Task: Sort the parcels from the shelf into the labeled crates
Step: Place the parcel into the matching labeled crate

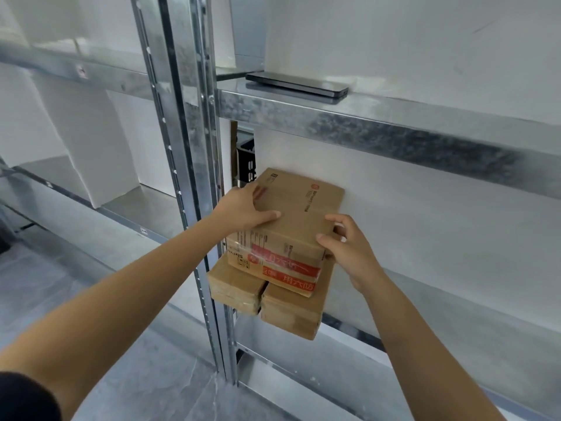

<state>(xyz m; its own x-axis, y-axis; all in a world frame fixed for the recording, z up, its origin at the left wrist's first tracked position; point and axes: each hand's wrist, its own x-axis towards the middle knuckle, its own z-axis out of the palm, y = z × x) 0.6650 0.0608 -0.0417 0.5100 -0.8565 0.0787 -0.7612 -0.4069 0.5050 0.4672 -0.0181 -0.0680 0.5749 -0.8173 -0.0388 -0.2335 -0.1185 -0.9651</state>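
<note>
Fingers (335, 219) of the right hand (349, 253) curl round the top parcel's (297, 220) near right corner, gripping it. The left hand (243, 211) lies fairly flat and a bit spread on its left top. Right under the top parcel are 2 lower parcels (233, 284), poking past the shelf (455, 314) edge. My worry is that dragging the top one pulls those 2 off. Behind it there's a black crate (246, 162), and above it a phone (297, 83).
</note>
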